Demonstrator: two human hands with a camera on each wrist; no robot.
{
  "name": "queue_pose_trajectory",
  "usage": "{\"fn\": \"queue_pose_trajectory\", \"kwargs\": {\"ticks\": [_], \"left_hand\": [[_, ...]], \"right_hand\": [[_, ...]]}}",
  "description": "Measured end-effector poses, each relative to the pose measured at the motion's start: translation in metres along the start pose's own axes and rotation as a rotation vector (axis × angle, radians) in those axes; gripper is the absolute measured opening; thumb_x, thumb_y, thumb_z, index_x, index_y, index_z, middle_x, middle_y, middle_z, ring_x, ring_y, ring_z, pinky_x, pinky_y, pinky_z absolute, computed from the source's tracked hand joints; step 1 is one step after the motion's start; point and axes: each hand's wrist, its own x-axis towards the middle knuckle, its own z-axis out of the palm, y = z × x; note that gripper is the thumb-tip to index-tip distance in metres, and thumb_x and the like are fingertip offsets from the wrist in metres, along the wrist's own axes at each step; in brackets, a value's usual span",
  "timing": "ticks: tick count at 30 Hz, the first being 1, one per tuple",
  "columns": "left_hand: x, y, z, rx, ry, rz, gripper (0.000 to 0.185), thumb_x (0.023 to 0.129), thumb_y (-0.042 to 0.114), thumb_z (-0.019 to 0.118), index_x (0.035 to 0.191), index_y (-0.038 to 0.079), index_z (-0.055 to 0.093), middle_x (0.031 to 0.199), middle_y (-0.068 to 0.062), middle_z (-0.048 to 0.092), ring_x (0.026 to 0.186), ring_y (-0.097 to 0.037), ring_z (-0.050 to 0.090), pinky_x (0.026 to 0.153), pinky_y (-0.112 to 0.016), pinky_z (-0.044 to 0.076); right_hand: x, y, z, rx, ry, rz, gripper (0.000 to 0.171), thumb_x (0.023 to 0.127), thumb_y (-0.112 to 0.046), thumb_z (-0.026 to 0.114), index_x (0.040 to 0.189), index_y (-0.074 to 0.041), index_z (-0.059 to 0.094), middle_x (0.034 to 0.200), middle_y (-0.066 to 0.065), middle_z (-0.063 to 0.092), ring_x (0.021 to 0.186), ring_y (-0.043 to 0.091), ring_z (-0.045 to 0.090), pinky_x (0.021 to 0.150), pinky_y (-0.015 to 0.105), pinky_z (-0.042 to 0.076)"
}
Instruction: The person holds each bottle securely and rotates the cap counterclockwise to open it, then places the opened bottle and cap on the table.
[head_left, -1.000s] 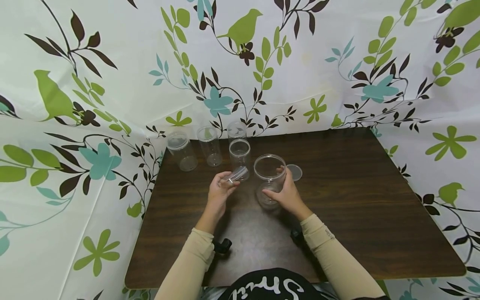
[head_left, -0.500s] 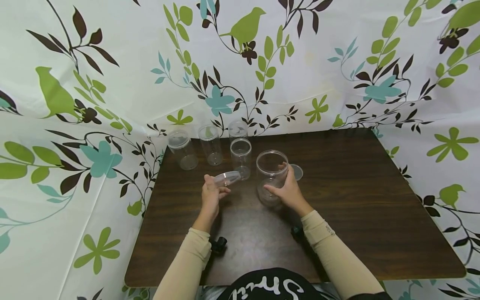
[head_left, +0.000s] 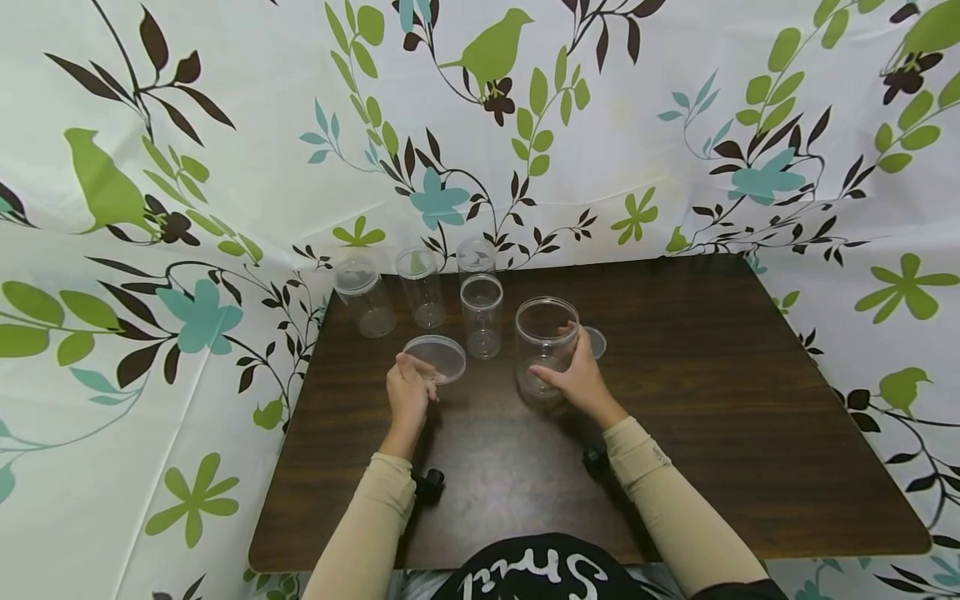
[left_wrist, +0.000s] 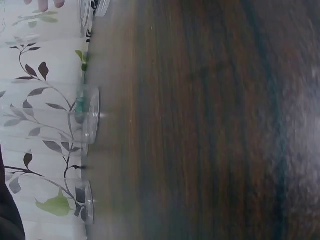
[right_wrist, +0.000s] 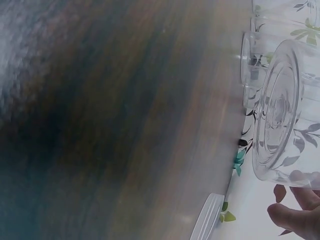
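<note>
In the head view, my left hand [head_left: 408,392] pinches a clear round lid [head_left: 437,360] by its near left edge, above the table. Some fingertips [left_wrist: 44,4] of that hand show at the top corner of the left wrist view. My right hand [head_left: 579,375] grips a large clear jar [head_left: 546,346] from its right side, thumb in front. The jar's mouth is uncovered. Its underside [right_wrist: 277,112] shows in the right wrist view, so it is held off the table. Behind the right hand a second clear lid [head_left: 597,342] lies flat on the tabletop.
Several clear jars stand at the table's back left, among them a lidded one [head_left: 366,300], a slim one [head_left: 422,292] and a nearer one [head_left: 482,317]. The brown table [head_left: 712,417] meets a patterned cloth [head_left: 615,125] behind.
The left hand has moved left and turned the lid from edge-on until its broad face shows. The right hand and jar have shifted only slightly.
</note>
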Motion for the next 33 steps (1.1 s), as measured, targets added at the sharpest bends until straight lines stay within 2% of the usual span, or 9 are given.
{"fn": "queue_pose_trajectory", "kwargs": {"ticks": [3, 5, 8, 11, 15, 20, 24, 28, 33], "left_hand": [[0.005, -0.009, -0.002, 0.018, 0.035, -0.075, 0.078, 0.108, 0.043, 0.02, 0.078, -0.02, 0.055, 0.065, -0.037, 0.062, 0.033, -0.008, 0.048, 0.034, -0.03, 0.046], [0.006, -0.007, -0.002, 0.033, 0.059, -0.121, 0.073, 0.111, 0.04, 0.022, 0.074, -0.014, 0.055, 0.061, -0.027, 0.064, 0.033, -0.009, 0.05, 0.035, -0.032, 0.047], [0.008, -0.007, -0.004, 0.023, 0.074, -0.17, 0.067, 0.111, 0.044, 0.024, 0.075, -0.005, 0.053, 0.056, -0.013, 0.064, 0.034, -0.01, 0.052, 0.036, -0.034, 0.049], [0.009, -0.007, -0.008, 0.003, 0.075, -0.197, 0.061, 0.11, 0.049, 0.027, 0.081, 0.001, 0.052, 0.055, -0.006, 0.062, 0.036, -0.011, 0.053, 0.039, -0.038, 0.051], [0.01, -0.009, -0.016, 0.021, 0.066, -0.233, 0.054, 0.111, 0.046, 0.029, 0.091, 0.002, 0.053, 0.058, -0.004, 0.062, 0.039, -0.012, 0.055, 0.042, -0.039, 0.053], [0.008, -0.013, -0.029, 0.071, 0.046, -0.32, 0.048, 0.112, 0.038, 0.029, 0.099, -0.001, 0.054, 0.064, -0.004, 0.065, 0.044, -0.012, 0.058, 0.044, -0.03, 0.053], [0.009, -0.015, -0.037, 0.079, 0.032, -0.368, 0.051, 0.111, 0.04, 0.031, 0.105, -0.005, 0.054, 0.067, -0.005, 0.066, 0.046, -0.011, 0.059, 0.045, -0.026, 0.052], [0.01, -0.015, -0.043, 0.069, 0.012, -0.416, 0.053, 0.111, 0.041, 0.032, 0.11, -0.007, 0.054, 0.069, -0.007, 0.067, 0.048, -0.012, 0.06, 0.048, -0.028, 0.055], [0.01, -0.014, -0.048, 0.065, -0.025, -0.477, 0.051, 0.111, 0.04, 0.033, 0.112, -0.007, 0.054, 0.074, -0.01, 0.067, 0.051, -0.014, 0.062, 0.054, -0.034, 0.059]], "right_hand": [[0.001, 0.001, -0.001, -0.001, -0.003, -0.003, 0.107, 0.075, -0.02, 0.092, 0.152, 0.004, 0.022, 0.148, 0.02, 0.042, 0.138, 0.036, 0.041, 0.116, 0.051, 0.03], [0.003, 0.001, -0.001, -0.005, 0.0, -0.01, 0.106, 0.075, -0.02, 0.092, 0.151, 0.004, 0.022, 0.148, 0.021, 0.042, 0.139, 0.037, 0.04, 0.117, 0.051, 0.028], [0.006, 0.001, -0.001, -0.012, 0.007, -0.018, 0.104, 0.076, -0.021, 0.091, 0.15, 0.004, 0.023, 0.148, 0.022, 0.043, 0.138, 0.037, 0.041, 0.117, 0.052, 0.029], [0.008, 0.001, -0.002, -0.013, 0.013, -0.019, 0.102, 0.076, -0.021, 0.091, 0.15, 0.001, 0.024, 0.149, 0.021, 0.042, 0.137, 0.038, 0.041, 0.115, 0.052, 0.031], [0.01, 0.002, -0.002, -0.002, 0.017, 0.003, 0.1, 0.077, -0.021, 0.09, 0.149, 0.0, 0.025, 0.15, 0.019, 0.041, 0.139, 0.037, 0.04, 0.115, 0.052, 0.03], [0.012, 0.005, -0.001, 0.021, 0.025, 0.045, 0.1, 0.076, -0.019, 0.091, 0.148, 0.001, 0.025, 0.149, 0.017, 0.042, 0.139, 0.034, 0.04, 0.116, 0.049, 0.029], [0.015, 0.007, -0.001, 0.05, 0.019, 0.058, 0.1, 0.077, -0.019, 0.09, 0.149, -0.001, 0.024, 0.15, 0.017, 0.041, 0.135, 0.033, 0.043, 0.114, 0.048, 0.031], [0.021, 0.007, -0.003, 0.067, -0.004, 0.076, 0.101, 0.079, -0.021, 0.089, 0.149, -0.002, 0.02, 0.151, 0.019, 0.04, 0.126, 0.036, 0.052, 0.11, 0.05, 0.036], [0.031, 0.007, -0.005, 0.038, -0.002, 0.094, 0.101, 0.08, -0.022, 0.088, 0.15, -0.001, 0.017, 0.151, 0.023, 0.039, 0.125, 0.039, 0.052, 0.109, 0.053, 0.036]]}}
